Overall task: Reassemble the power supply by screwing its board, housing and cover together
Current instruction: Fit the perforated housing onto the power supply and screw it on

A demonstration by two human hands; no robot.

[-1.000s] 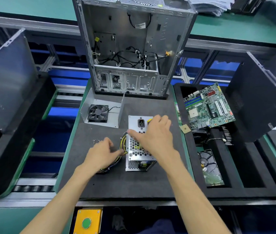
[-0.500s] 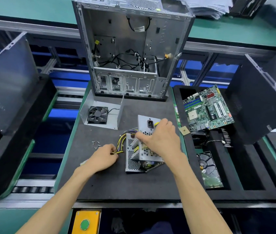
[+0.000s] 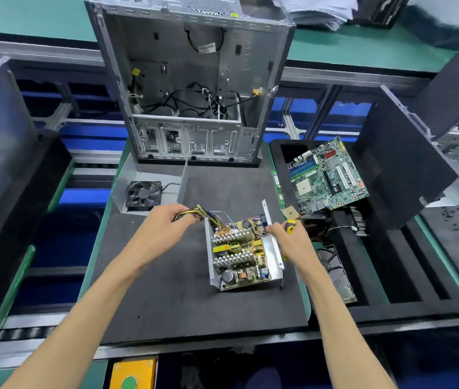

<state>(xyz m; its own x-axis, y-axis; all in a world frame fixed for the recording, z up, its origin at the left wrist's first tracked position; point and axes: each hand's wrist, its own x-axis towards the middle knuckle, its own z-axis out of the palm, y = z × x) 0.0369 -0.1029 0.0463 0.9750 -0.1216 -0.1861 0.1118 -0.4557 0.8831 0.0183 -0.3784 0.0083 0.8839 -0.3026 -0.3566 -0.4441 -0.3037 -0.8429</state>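
Power supply now lying open side up, board exposed; half a second ago the perforated cover was facing up under the right hand.

Fan [image 3: 143, 193] in its metal bracket is sitting at far left of the black mat [image 3: 166, 299]. Left hand [image 3: 163, 228] is gripping the cable bundle [image 3: 194, 214], fingers curled round it. Power supply [image 3: 241, 254] is resting mid-mat. Right hand [image 3: 290, 240] is holding its right wall while clutching a yellow-handled screwdriver [image 3: 290, 225]. Motherboard [image 3: 326, 178] is lying in the tray [image 3: 391, 276] beyond.
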